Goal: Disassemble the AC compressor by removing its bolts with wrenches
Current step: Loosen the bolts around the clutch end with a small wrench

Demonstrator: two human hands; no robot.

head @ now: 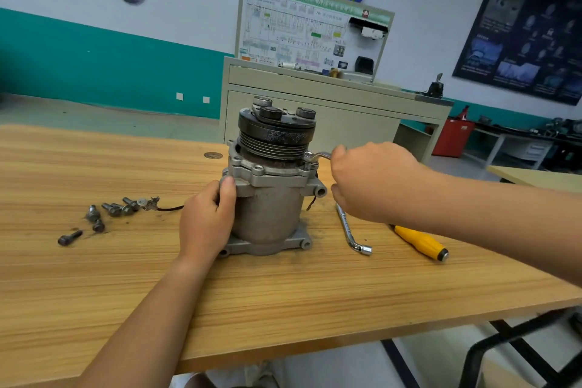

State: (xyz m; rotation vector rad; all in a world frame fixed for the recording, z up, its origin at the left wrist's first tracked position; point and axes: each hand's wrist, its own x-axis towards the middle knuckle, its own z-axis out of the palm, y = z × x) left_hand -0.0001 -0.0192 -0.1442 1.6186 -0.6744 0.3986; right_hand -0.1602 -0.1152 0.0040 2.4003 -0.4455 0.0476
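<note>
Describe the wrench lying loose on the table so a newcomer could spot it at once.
Find the AC compressor standing upright on the wooden table. Just right of its base lies the L-shaped socket wrench, bare silver metal, socket end bent at the near tip. Unlike the yellow-handled screwdriver beside it, it has no coloured grip.

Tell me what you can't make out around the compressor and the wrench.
Head view only:
Wrench handle: buried in the right hand.
Bolt head: covered by the wrench's ring end.
Screwdriver shaft: behind the right forearm.
Compressor's left flank: under the left hand.
</note>
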